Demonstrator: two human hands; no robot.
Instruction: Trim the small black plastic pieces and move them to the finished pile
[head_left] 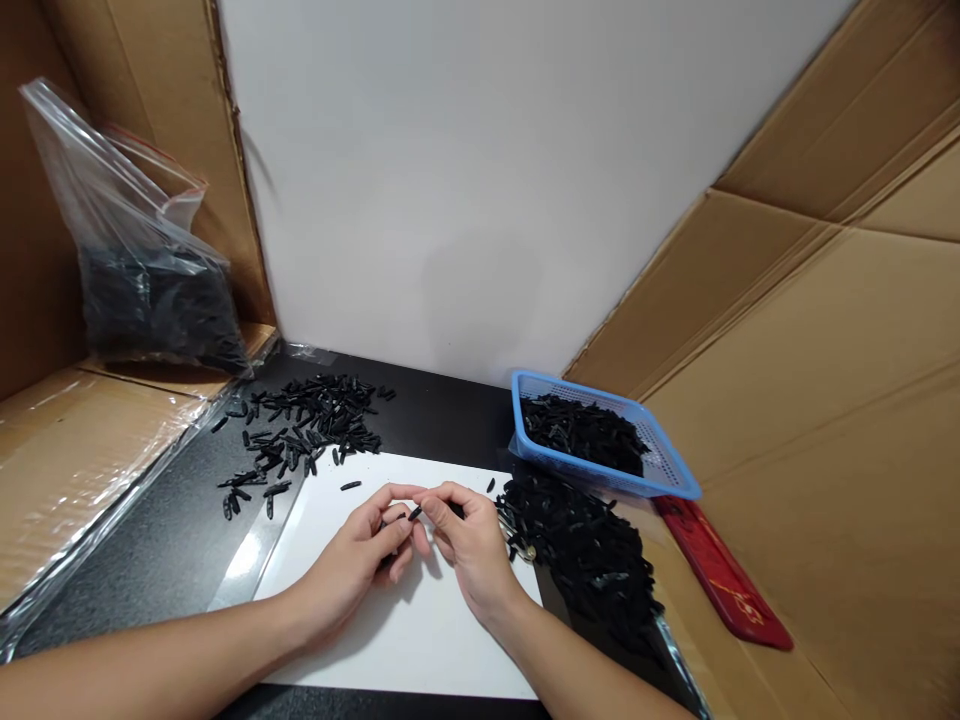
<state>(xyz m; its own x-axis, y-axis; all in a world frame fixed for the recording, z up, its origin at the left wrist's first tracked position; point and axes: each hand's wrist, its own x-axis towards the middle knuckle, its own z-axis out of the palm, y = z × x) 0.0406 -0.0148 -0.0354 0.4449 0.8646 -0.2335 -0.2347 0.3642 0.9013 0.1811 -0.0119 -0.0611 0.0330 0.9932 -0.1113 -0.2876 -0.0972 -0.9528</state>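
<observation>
My left hand [375,535] is closed over the white sheet, its curled fingers around several small black elongated pieces. Between the hands is one black piece [415,513], pinched by the fingertips of my right hand [469,540] and touching my left thumb. More dark material shows beside the right fingers, partly hidden. On the white sheet [405,640], a loose black piece [350,486] lies just past my left hand. To the right, a large heap of black pieces [585,560] comes close to my right wrist. A small shiny metal item [529,552] pokes out at its edge, mostly covered.
Scattered black pieces [322,415] lie at the back left. A blue plastic basket [675,470] with black pieces stands back right, beside a red flat object [724,580]. A clear zip bag [157,290] of dark contents rests on cardboard at left. Cardboard walls [847,330] flank the worktop.
</observation>
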